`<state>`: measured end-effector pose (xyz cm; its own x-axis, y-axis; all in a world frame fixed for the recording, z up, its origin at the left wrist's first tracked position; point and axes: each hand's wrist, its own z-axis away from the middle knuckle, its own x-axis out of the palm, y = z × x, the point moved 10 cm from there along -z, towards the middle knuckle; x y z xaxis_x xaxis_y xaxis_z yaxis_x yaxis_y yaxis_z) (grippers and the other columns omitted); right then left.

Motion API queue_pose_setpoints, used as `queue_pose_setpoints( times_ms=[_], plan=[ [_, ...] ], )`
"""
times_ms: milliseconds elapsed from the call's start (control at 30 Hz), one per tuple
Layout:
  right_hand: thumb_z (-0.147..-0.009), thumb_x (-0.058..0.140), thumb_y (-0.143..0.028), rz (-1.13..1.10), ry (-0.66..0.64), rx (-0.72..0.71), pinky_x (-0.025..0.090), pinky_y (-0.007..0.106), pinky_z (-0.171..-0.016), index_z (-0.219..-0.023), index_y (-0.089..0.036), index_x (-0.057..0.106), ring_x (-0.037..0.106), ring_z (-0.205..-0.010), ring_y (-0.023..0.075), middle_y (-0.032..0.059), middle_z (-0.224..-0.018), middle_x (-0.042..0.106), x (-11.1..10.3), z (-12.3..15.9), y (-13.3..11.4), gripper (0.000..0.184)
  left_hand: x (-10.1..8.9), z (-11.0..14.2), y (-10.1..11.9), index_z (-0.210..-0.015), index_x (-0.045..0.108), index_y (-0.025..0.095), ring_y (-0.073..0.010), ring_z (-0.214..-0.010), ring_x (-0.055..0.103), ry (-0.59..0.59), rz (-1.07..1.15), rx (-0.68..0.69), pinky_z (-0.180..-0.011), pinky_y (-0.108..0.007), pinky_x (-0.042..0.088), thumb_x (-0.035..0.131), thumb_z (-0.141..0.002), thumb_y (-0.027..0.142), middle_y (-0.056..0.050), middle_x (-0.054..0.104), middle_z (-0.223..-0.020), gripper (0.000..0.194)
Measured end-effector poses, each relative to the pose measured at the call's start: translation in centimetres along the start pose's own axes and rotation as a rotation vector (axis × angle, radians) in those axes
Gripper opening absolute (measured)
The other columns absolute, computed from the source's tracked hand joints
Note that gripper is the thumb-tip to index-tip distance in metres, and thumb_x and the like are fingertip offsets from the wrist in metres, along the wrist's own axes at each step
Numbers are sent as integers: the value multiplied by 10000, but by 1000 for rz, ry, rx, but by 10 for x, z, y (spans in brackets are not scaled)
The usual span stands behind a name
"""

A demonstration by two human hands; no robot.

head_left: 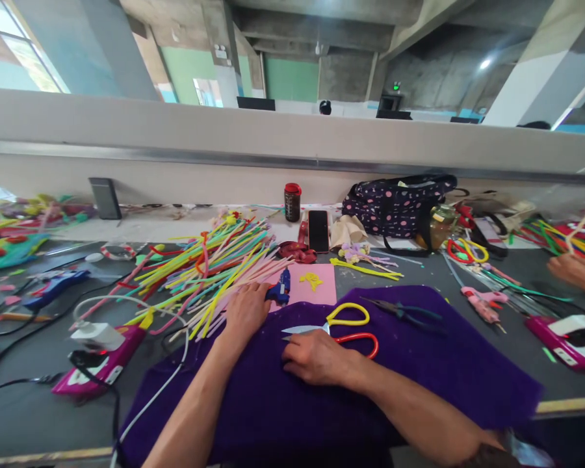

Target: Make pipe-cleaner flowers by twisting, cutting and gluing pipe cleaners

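My left hand (246,312) reaches over the edge of the purple cloth (263,403), its fingers curled at the handle of a blue hot glue gun (281,286). Part of that handle is hidden by the fingers. My right hand (316,357) lies low over the cloth with its fingers bent together; what they hold, if anything, does not show. Just behind it are open scissors (351,315) with one yellow and one red handle loop, partly covered by the hand. Dark-handled long-nose pliers (404,311) lie to the right. Yellow scraps (311,281) sit on a pink sheet (324,292).
A pile of coloured pipe cleaners (214,260) spreads at left. Magenta power strips (102,364) with cables flank the cloth. Behind stand a phone (318,231), a red-lidded bottle (292,203) and a patterned bag (390,208). Another person's hand (578,270) is at right, near a pink glue gun (485,302).
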<state>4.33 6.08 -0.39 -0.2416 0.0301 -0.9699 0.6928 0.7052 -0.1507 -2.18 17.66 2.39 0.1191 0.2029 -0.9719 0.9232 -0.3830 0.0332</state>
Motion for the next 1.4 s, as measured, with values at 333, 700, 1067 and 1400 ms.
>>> queue_pose_setpoints(
  times_ms=[333, 700, 1067, 1400],
  plan=[
    [-851, 398, -207, 272, -57, 898, 406, 302, -725, -912, -102, 629, 581, -900, 232, 161, -950, 625, -73, 61, 211, 261, 5, -4, 4, -1034, 558, 212, -261, -991, 496, 30, 0, -45, -799, -376, 348, 431, -797, 323, -86, 597, -980, 291],
    [-848, 391, -264, 326, -113, 1020, 408, 291, -736, -962, -156, 616, 566, -949, 226, 122, -1076, 586, -48, 79, 263, 274, 14, -7, -4, -1059, 565, 214, -239, -1000, 502, -6, 77, -79, -823, -344, 349, 434, -809, 329, -88, 594, -994, 304],
    [-821, 418, -371, 326, 3, 958, 402, 304, -636, -919, -198, 617, 595, -812, 230, 86, -929, 631, -57, 88, 257, 281, -6, -4, -44, -1051, 591, 230, -198, -990, 525, 36, 110, -269, -823, -302, 384, 363, -843, 302, -70, 603, -1039, 317],
    [-813, 453, -362, 275, 177, 808, 381, 272, -617, -885, -213, 591, 580, -786, 184, 33, -930, 618, -68, 83, 230, 216, 9, -12, -128, -877, 668, 102, -270, -856, 614, -122, 42, -615, -689, -332, 448, 449, -743, 187, -185, 654, -859, 270]
  ],
)
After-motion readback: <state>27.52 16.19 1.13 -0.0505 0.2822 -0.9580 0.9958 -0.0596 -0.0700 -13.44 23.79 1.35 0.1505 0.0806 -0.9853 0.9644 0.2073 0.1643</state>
